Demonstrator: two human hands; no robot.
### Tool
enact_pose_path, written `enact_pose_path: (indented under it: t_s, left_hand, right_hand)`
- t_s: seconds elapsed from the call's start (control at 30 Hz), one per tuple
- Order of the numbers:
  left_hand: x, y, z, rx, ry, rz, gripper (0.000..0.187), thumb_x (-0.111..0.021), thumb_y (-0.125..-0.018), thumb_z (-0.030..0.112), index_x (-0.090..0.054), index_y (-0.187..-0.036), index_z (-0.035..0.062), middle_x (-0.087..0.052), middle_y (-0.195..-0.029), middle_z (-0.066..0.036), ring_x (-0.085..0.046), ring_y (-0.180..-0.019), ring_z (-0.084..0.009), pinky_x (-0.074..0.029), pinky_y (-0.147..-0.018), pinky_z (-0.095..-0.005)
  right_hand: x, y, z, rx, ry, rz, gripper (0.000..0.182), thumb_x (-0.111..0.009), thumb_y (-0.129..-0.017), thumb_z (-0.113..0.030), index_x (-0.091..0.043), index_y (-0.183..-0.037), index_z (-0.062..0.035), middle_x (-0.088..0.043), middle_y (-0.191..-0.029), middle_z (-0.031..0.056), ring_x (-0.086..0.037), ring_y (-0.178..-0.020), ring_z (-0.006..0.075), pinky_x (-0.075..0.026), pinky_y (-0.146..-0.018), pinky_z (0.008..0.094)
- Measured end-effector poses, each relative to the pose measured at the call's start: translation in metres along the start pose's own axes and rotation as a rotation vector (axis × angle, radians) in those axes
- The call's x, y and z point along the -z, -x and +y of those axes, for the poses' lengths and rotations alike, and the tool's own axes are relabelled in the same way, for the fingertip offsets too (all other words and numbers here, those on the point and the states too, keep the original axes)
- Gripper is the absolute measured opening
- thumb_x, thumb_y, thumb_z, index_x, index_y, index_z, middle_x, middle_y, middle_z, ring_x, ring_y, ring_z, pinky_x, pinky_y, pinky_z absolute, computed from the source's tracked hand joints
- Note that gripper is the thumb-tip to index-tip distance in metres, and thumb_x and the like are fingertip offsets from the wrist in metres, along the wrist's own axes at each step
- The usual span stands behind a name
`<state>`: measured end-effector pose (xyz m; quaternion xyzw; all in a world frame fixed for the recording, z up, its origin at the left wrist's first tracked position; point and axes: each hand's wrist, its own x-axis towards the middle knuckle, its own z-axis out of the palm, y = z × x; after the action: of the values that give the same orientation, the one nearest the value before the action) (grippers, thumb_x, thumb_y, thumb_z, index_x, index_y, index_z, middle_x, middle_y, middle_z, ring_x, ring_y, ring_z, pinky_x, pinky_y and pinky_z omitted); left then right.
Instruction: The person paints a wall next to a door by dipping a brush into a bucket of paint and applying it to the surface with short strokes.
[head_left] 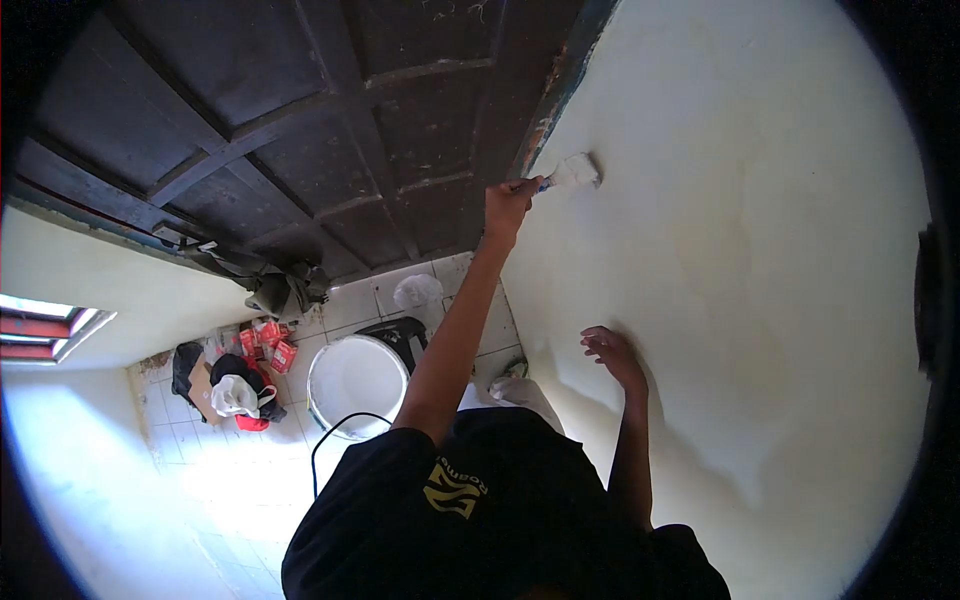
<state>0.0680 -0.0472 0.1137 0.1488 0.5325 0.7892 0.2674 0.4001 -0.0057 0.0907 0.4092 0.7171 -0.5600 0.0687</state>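
My left hand (508, 208) is closed around the handle of a paintbrush (575, 172), arm stretched up and forward. The brush has a whitish head and a bit of blue by the grip; its bristles meet the pale wall (740, 250) close to the edge of the dark door. Lower and to the right, my right hand (612, 355) hangs beside the same wall with its fingers loosely bent and apart, holding nothing. Below my left forearm stands a white bucket (314, 392), white inside, partly hidden by my arm and black shirt.
A dark panelled wooden door (300, 130) fills the upper left. On the tiled floor lie red packets (283, 356), a white cloth or bag (234, 396), dark bundles and a crumpled clear plastic bag (417, 291). A black cable (315, 465) curves by the bucket.
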Motion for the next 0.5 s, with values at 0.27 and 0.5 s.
enact_pose_path:
  t_s: [0.27, 0.5]
  left_hand:
    - [0.023, -0.003, -0.031, 0.322, 0.489, -0.038, 0.025, -0.074, -0.087, 0.023, -0.066, -0.071, 0.0052, -0.033, -0.048, 0.008, -0.027, -0.041, -0.0029, -0.019, -0.039, -0.0250]
    - [0.049, -0.035, -0.129, 0.568, -0.007, -0.204, 0.030, -0.078, -0.079, 0.035, -0.072, -0.083, 0.0058, -0.044, -0.047, 0.003, -0.039, -0.039, -0.0091, -0.030, -0.040, -0.0283]
  right_hand:
    - [-0.004, 0.008, 0.005, -0.022, -0.070, -0.001, 0.038, -0.059, -0.089, -0.038, -0.063, -0.116, -0.0102, -0.067, -0.097, 0.0052, -0.065, -0.090, 0.0168, -0.048, -0.077, 0.0338]
    - [0.000, 0.007, 0.022, -0.127, -0.103, -0.062, 0.035, -0.054, -0.095, -0.033, -0.060, -0.119, -0.0082, -0.066, -0.108, 0.0067, -0.064, -0.095, 0.0178, -0.049, -0.082, 0.0343]
